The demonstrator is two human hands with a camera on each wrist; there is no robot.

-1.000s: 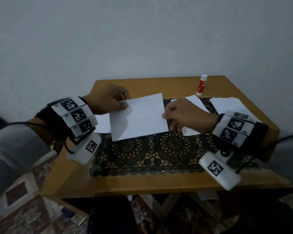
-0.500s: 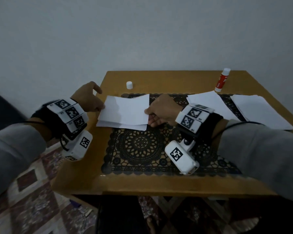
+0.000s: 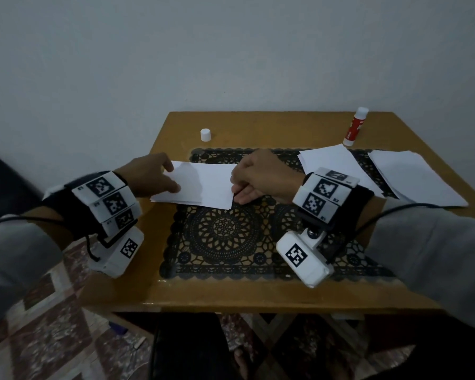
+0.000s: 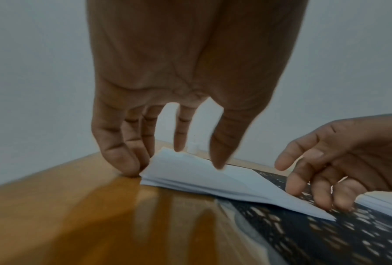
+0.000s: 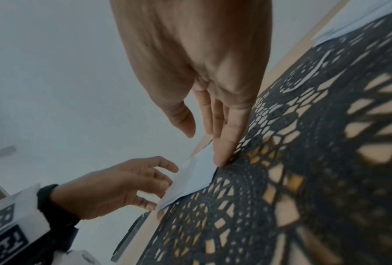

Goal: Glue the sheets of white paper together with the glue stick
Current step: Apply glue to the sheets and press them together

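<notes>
A small stack of white sheets (image 3: 198, 187) lies at the mat's far left corner, partly on the bare table. My left hand (image 3: 173, 178) touches its left edge: the fingers point down beside the stack (image 4: 190, 172) and the thumb tip rests on the top sheet. My right hand (image 3: 235, 187) is at the right edge, its straight fingers (image 5: 224, 143) pressing the sheet's corner (image 5: 197, 177) onto the mat, thumb held apart. The red and white glue stick (image 3: 355, 127) stands uncapped at the table's far right. Its white cap (image 3: 205, 134) stands at the far left.
Two more piles of white sheets (image 3: 337, 165) (image 3: 414, 179) lie at the right, partly on the black lace mat (image 3: 222, 231). The wooden table (image 3: 231, 294) stands against a pale wall. Patterned floor lies below on the left.
The sheet held up between both hands has come down on the stack at the left. My left hand has moved onto its left edge, and my right hand stays at the right edge.
</notes>
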